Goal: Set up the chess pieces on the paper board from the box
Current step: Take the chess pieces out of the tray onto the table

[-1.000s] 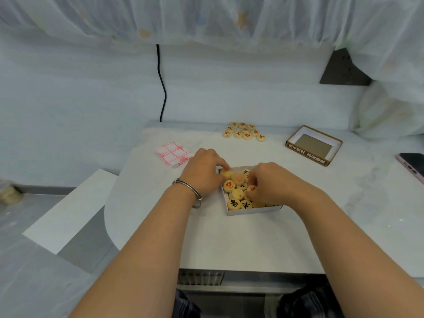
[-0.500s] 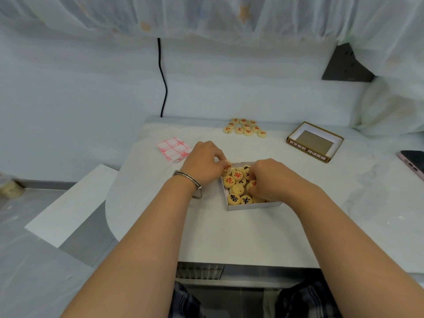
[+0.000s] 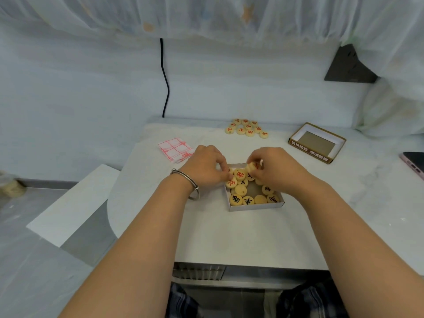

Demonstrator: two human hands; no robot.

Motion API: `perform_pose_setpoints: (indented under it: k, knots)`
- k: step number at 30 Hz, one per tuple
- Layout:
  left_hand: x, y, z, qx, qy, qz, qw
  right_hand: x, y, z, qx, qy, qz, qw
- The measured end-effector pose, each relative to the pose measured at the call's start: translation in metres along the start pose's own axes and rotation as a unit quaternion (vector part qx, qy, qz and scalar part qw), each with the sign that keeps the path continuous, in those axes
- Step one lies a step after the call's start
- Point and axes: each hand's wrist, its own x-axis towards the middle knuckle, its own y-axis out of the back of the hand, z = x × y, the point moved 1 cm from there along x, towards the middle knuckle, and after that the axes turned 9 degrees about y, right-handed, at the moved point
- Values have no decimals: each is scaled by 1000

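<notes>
A shallow white box (image 3: pixel 255 207) sits mid-table with several round wooden chess pieces (image 3: pixel 248 200) marked in red or black. My left hand (image 3: pixel 205 165) rests at the box's left edge, fingertips curled onto a red-marked piece (image 3: pixel 231 182). My right hand (image 3: pixel 276 169) hovers over the box's far side and pinches a red-marked piece (image 3: pixel 252 166) lifted above the others. A folded paper board (image 3: pixel 175 149) with red grid lines lies to the far left of the box. A cluster of red-marked pieces (image 3: pixel 246 128) lies near the table's far edge.
The open brown box lid (image 3: pixel 317 142) lies at the far right. A phone (image 3: pixel 414 165) sits at the right edge of the table. A black cable (image 3: pixel 165 83) hangs down the wall behind. A white panel (image 3: pixel 75 205) stands lower left of the table.
My right hand has risen from among the pieces with one red-marked piece pinched in its fingers, baring part of the box floor. My left hand stays at the box's left side.
</notes>
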Motion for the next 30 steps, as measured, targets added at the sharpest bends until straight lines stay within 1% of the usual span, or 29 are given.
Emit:
perform_pose_setpoints:
  k: [3,7,9,14,19,23,30]
  knots:
    - [-2,4,-4,-3,-5,15,1000,5,-1,-5,19,23,11,999]
    - [-6,5,-3,23,-25,-6,999,7,-7,-12,2,42,-26,999]
    - [-8,5,-1,36,-28,-12,999,7,-9,-13,-1,40,-38,998]
    - [-9,2,0,50,-21,-11,998,9,-13,-13,-4,34,-40,999]
    - [-7,-1,0,71,-21,-10,997,9,-15,-12,-2,32,-25,999]
    - [-4,-2,2,66,-19,-6,998,7,-11,-8,-7,30,-8,1000]
    - [-1,-4,2,34,-4,-15,999,2,0,8,-3,-7,31,999]
